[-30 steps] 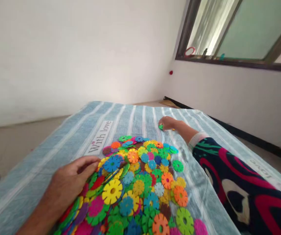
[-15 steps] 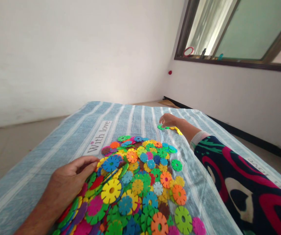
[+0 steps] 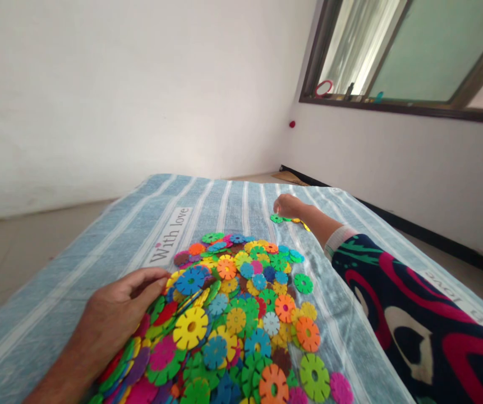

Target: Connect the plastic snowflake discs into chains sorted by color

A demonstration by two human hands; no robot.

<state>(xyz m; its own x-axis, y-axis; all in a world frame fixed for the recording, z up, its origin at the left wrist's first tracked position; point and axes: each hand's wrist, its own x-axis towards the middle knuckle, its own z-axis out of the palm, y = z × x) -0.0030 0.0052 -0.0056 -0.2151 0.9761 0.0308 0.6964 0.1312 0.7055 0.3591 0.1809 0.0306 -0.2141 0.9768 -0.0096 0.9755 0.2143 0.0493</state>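
Observation:
A heap of flat plastic snowflake discs [image 3: 241, 314] in many colours lies on a blue striped cloth [image 3: 207, 205]. My left hand [image 3: 115, 317] rests palm down on the heap's left edge, fingers curled loosely against the discs and gripping none that I can see. My right hand [image 3: 288, 206], on a patterned sleeve [image 3: 413, 314], reaches past the heap with its fingers bunched over a green disc [image 3: 275, 218] lying on the cloth. A yellow disc [image 3: 304, 225] shows just under the wrist.
The cloth reads "With love" [image 3: 169, 235] near its left side. White walls stand behind and to the right, with a dark-framed window [image 3: 401, 56] at the upper right. Bare floor shows at the left.
My right hand has shifted slightly back over the green disc, which now lies flat on the cloth beside a yellow one. The left hand has stayed put.

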